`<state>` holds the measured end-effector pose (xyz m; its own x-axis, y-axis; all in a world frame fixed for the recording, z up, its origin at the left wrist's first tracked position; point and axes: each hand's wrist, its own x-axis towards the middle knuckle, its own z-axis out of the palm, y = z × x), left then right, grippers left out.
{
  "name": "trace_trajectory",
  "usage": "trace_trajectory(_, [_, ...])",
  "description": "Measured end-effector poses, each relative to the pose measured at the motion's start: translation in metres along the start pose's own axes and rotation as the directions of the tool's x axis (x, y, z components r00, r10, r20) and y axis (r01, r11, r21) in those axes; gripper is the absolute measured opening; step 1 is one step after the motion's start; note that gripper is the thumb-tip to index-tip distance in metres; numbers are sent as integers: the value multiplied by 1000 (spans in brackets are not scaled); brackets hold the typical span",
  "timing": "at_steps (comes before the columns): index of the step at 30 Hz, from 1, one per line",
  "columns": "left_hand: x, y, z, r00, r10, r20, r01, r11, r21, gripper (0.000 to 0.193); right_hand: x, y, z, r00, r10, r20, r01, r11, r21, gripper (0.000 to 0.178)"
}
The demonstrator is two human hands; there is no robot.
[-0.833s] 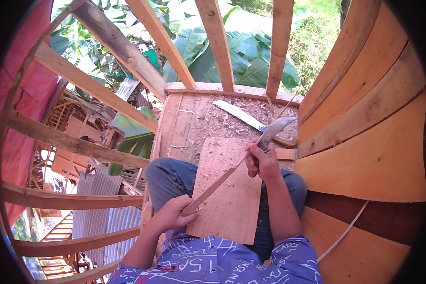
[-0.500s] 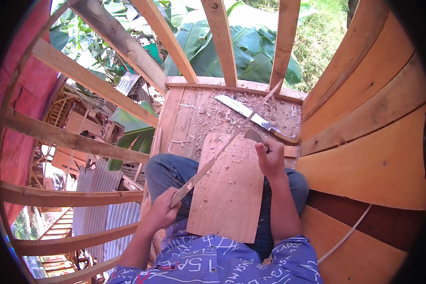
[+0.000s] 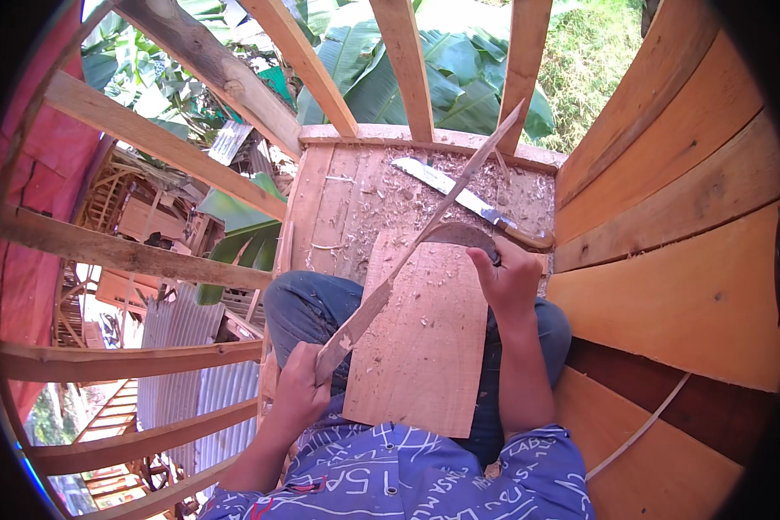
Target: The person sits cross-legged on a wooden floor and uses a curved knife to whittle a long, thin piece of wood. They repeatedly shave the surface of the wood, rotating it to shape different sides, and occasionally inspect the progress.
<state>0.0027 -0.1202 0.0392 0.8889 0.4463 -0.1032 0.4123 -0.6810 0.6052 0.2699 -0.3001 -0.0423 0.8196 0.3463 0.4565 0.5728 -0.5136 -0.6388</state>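
Observation:
My left hand (image 3: 302,386) is closed around the lower end of a long, thin wooden strip (image 3: 368,317), which slants up and away to the right over my lap. In my right hand (image 3: 510,279) is a knife with a curved, dark blade (image 3: 461,235). The blade's tip end meets the strip near its middle; whether it cuts in, I cannot tell. My fingers hide most of the knife's handle. Beneath both lies a flat wooden board (image 3: 420,355), resting across my lap between my bent knees.
A saw-like long blade (image 3: 438,180) with a brown handle lies on the plank floor (image 3: 342,212) beyond the board, among curled shavings. Wooden rails (image 3: 139,251) stand at the left and front. A plank wall (image 3: 667,286) closes the right side. Banana leaves (image 3: 451,82) show outside.
The curved knife has moved up and left against the strip, and more of its blade shows. The strip has turned, showing a broader face, and its far end has shifted slightly.

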Motion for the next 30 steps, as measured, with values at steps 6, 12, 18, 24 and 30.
trace_trajectory(6, [2,-5,4,998,51,-42,-48,996,74,21,1,-2,4,995,-100,-7,100,990,96,63])
trace_trajectory(12, [0,2,7,999,40,-37,-37,995,87,22,-2,-9,7,994,-105,6,104,993,59,64])
trace_trajectory(18, [-2,9,11,1000,3,24,-4,998,55,24,-1,-1,4,997,-47,-60,44,998,-54,64])
trace_trajectory(24, [-8,7,17,999,-14,51,14,1000,-6,24,1,1,3,992,-71,-102,66,996,-54,65])
trace_trajectory(30, [-12,9,19,999,-15,48,17,999,-39,25,1,0,3,989,-84,-122,73,993,-93,66])
